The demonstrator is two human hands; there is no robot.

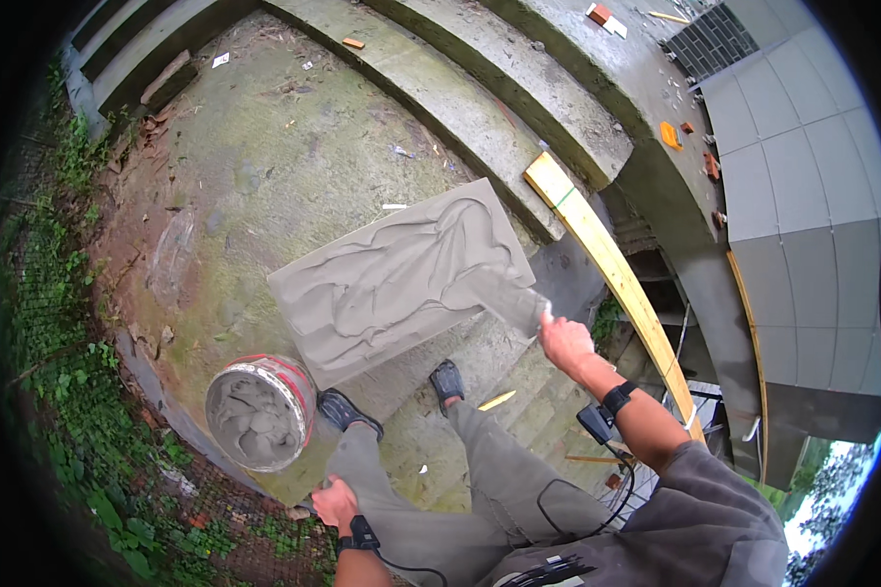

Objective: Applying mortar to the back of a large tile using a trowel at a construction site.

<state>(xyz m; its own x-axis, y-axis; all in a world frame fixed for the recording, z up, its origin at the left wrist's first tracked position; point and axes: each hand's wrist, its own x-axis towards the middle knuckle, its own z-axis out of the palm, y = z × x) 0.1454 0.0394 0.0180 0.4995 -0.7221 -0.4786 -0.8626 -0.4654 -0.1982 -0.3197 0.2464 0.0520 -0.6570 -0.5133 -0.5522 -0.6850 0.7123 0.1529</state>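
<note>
My right hand [568, 342] grips a broad, flat metal trowel [504, 298], its blade over the right end of a grey slab [303, 293] thickly coated with ridged, wavy wet mortar. My left hand [335, 504] is closed low by my left leg, on a small object at its left that I cannot make out. Above it, to the left of my feet, stands a red-rimmed bucket [259, 416] holding lumpy grey mortar.
A long wooden plank [617, 293] runs along my right. Concrete steps [431, 88] curve across the back, with scattered brick pieces [602, 18]. A tiled wall [793, 176] rises at the right; weedy ground [49, 323] borders the left. My shoes [352, 411] stand below the slab.
</note>
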